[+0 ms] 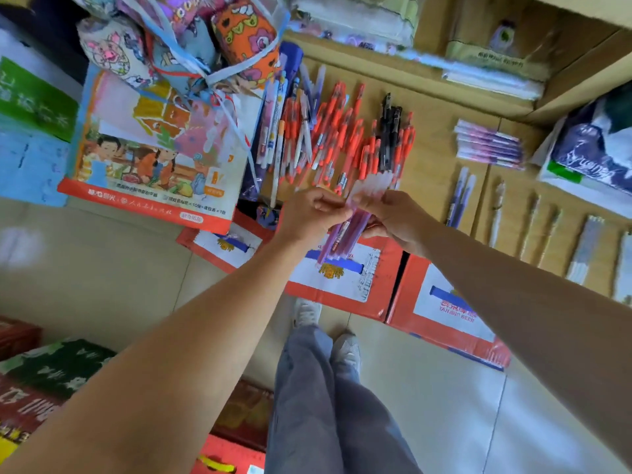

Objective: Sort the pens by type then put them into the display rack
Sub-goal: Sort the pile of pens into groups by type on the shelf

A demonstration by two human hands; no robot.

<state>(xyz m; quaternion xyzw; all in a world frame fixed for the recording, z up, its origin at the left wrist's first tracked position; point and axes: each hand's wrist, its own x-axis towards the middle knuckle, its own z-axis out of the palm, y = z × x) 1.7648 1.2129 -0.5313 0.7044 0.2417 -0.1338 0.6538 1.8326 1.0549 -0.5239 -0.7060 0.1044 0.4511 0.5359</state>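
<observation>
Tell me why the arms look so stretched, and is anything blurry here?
Head view: the wide-angle lens stretches both forearms toward the lower corners. The purple pens gripped by the left hand and right hand look smeared. The cardboard boxes at the top are soft. The light is even, with no harsh glare or hard shadows.

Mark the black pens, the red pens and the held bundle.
black pens point(390, 135): head view, mid-barrel of the dark cluster.
red pens point(342, 138): head view, centre of the pile.
held bundle point(345, 234): head view, purple barrels, lower half.
</observation>
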